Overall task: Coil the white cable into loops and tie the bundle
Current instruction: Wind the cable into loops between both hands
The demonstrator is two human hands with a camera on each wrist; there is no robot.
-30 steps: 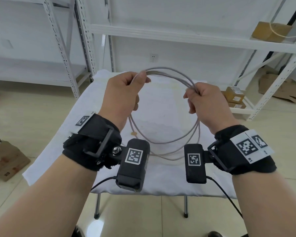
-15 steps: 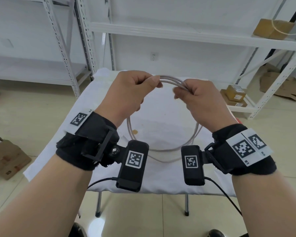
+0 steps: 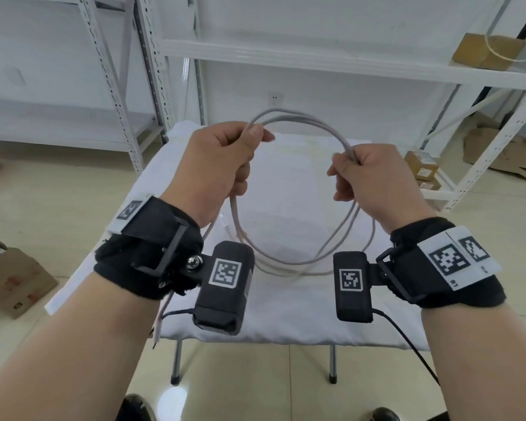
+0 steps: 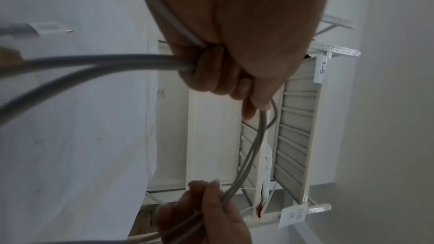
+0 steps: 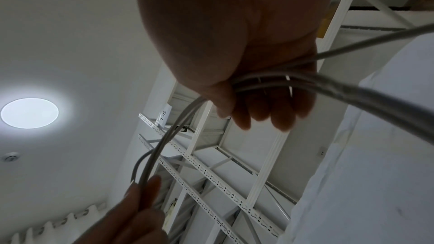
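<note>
The white cable (image 3: 304,120) is wound into a few round loops held up in the air above the table (image 3: 286,323). My left hand (image 3: 225,159) grips the loops at their upper left, thumb and forefinger pinching the strands. My right hand (image 3: 365,174) grips the same loops at the upper right. The lower arc of the coil (image 3: 286,265) hangs down between my wrists. One loose cable end (image 3: 161,317) dangles below my left wrist. In the left wrist view my left hand (image 4: 225,70) curls round the cable (image 4: 117,60); in the right wrist view my right hand (image 5: 253,88) wraps several strands (image 5: 328,84).
A white cloth covers the small folding table. White metal shelving (image 3: 316,56) stands behind it, with cardboard boxes (image 3: 486,54) on the shelf and more boxes (image 3: 422,165) low at the right. A cardboard box (image 3: 9,281) sits on the floor at left.
My hands were close together half a second ago, squeezing the top of the coil narrow; they have moved apart again, and the loops have opened into a wide round arc.
</note>
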